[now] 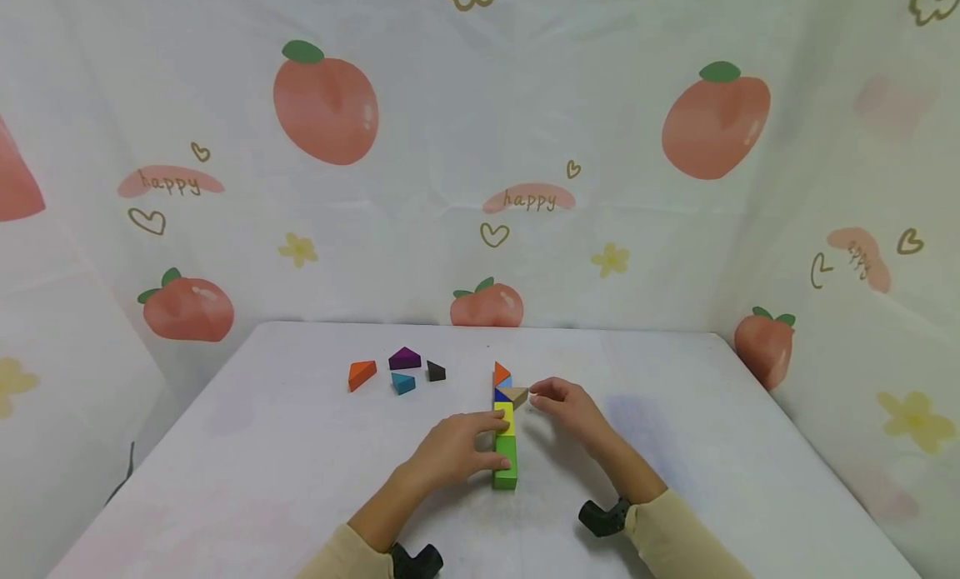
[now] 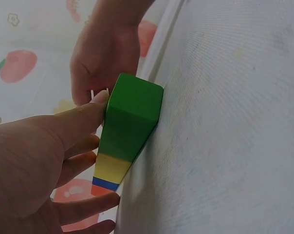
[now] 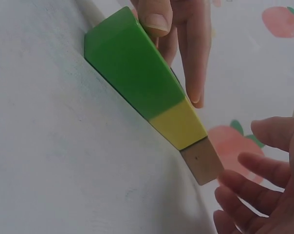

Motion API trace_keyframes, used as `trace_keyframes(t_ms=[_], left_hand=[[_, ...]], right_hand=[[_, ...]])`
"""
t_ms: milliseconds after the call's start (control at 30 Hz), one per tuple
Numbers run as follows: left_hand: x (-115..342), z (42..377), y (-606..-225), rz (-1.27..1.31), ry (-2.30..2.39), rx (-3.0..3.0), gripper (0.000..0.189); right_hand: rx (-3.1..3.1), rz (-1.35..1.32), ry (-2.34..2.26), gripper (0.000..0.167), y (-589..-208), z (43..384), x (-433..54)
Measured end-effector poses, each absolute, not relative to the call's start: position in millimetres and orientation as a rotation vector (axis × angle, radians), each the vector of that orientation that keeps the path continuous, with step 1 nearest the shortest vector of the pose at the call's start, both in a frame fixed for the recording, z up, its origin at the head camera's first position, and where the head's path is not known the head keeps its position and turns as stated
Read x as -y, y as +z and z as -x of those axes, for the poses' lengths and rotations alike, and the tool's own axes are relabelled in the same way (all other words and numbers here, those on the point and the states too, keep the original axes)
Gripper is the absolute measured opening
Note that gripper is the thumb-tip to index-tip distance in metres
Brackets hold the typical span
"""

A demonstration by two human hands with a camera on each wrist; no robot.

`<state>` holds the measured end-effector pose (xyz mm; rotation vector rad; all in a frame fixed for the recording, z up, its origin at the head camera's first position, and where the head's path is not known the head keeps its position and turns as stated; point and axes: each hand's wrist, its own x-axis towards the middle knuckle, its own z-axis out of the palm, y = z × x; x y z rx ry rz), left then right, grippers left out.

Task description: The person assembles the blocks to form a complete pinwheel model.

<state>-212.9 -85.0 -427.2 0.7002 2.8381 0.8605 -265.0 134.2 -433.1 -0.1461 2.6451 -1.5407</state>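
A row of blocks runs away from me along the table's middle: a green block (image 1: 506,477) nearest, then a yellow block (image 1: 510,411), a dark blue triangle (image 1: 501,396), a light blue piece (image 1: 506,382) and an orange triangle (image 1: 501,371). Beside the dark blue one, a tan wooden triangle (image 1: 517,397) sticks out to the right. My left hand (image 1: 452,448) rests its thumb on the green block and a finger on the yellow one. At the tan triangle's right tip is my right hand (image 1: 573,406), fingers loosely bent; in the right wrist view a fingertip (image 3: 229,179) meets or nearly meets the tan triangle.
Further back on the left lie an orange block (image 1: 362,375), a purple triangle (image 1: 405,359), a teal block (image 1: 403,384) and a black block (image 1: 436,371). The white table (image 1: 247,446) backs onto a fruit-printed cloth (image 1: 420,146).
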Motion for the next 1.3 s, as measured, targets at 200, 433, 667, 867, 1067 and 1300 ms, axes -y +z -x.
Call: trace_keyframes(t_ms=[200, 433, 667, 867, 1067, 1300], left_hand=[[86, 213, -426, -0.699, 0.86, -2.822, 0.058], [88, 215, -427, -0.707, 0.858, -2.827, 0.055], [93, 216, -424, -0.693, 0.884, -2.813, 0.051], [99, 217, -421, -0.691, 0.9, -2.823, 0.051], [103, 219, -423, -0.672, 0.898, -2.841, 0.051], [105, 223, -425, -0.647, 0.891, -2.855, 0.049]], right_hand=[[-2.618, 0.19, -1.517, 0.019, -435, 261, -132], [-2.537, 0.309, -1.475, 0.026, -434, 252, -129], [-2.577, 0.504, -1.295, 0.05, -437, 243, -125], [-2.614, 0.718, -1.142, 0.064, -436, 239, -125], [-2.618, 0.806, -1.106, 0.069, -437, 239, -125], [-2.64, 0.8, -1.083, 0.068, -436, 239, -126]])
